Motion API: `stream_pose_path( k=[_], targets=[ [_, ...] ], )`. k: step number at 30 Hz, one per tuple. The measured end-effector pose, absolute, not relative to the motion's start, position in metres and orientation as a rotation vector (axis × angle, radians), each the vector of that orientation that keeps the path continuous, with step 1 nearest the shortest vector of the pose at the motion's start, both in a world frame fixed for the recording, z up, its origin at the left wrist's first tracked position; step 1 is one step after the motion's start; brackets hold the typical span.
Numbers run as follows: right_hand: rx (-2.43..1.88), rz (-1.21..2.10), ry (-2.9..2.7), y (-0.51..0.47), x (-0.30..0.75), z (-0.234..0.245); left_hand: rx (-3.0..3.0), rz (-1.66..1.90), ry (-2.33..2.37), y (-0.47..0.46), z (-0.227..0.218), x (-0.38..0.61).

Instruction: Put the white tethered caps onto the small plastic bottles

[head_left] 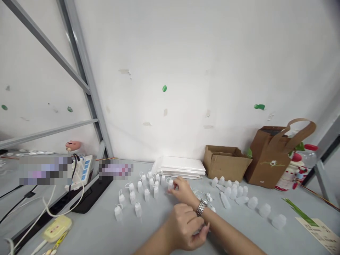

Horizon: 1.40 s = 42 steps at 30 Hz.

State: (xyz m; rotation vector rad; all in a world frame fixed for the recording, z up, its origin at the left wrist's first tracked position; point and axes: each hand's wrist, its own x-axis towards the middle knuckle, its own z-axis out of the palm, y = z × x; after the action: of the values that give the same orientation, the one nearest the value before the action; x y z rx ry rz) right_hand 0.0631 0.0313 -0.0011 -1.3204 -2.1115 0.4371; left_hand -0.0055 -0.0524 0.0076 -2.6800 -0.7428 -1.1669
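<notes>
Small translucent plastic bottles (138,209) with white caps and looped straps stand in loose rows left of my hands. My right hand (183,191), with a metal watch on its wrist, reaches forward and pinches one capped bottle (170,185) at the right end of the group. Nearer to me, my left hand (186,226) is closed, its fingers curled and turned to the right; what it may hold is hidden. It lies in front of my right wrist. Several white caps with straps (209,197) lie partly behind my right wrist.
More translucent bottles without caps (265,210) stand or lie on the right. Behind are white packets (180,167), an open cardboard box (225,163) and a brown paper bag (267,159). A power strip (84,172), cables and a yellow case (57,228) occupy the left.
</notes>
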Motion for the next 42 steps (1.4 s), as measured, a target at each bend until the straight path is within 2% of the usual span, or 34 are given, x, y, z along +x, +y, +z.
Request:
stream_pose_path(
  k=[6, 24, 28, 32, 35, 37, 42],
  targets=[
    [-1.437, 0.437, -2.193, 0.035, 0.032, -0.017, -2.391, -1.547, -0.505, -0.046, 0.007, 0.0],
    [-1.406, 0.197, -2.269, 0.026, 0.044, -0.008, -2.46, -1.504, -0.618, -0.049, 0.003, 0.0],
    [-1.451, 0.033, -2.192, 0.022, 0.091, 0.001, -2.493, -1.658, -0.946, -0.05, 0.005, -0.005],
    [-1.628, -0.23, -2.031, 0.018, 0.154, 0.008, -2.369, -1.92, -1.773, -0.041, 0.012, -0.008],
    [-1.763, -0.434, -1.931, 0.018, 0.186, 0.009, -2.312, -1.684, -2.09, -0.028, 0.01, -0.01],
    [-1.816, -0.523, -1.906, 0.021, 0.196, 0.008, -2.375, -1.284, -2.164, -0.021, 0.002, -0.011],
    [-1.829, -0.594, -1.93, 0.029, 0.197, 0.0, -2.533, -0.872, -2.257, -0.013, -0.022, -0.008]
  ],
)
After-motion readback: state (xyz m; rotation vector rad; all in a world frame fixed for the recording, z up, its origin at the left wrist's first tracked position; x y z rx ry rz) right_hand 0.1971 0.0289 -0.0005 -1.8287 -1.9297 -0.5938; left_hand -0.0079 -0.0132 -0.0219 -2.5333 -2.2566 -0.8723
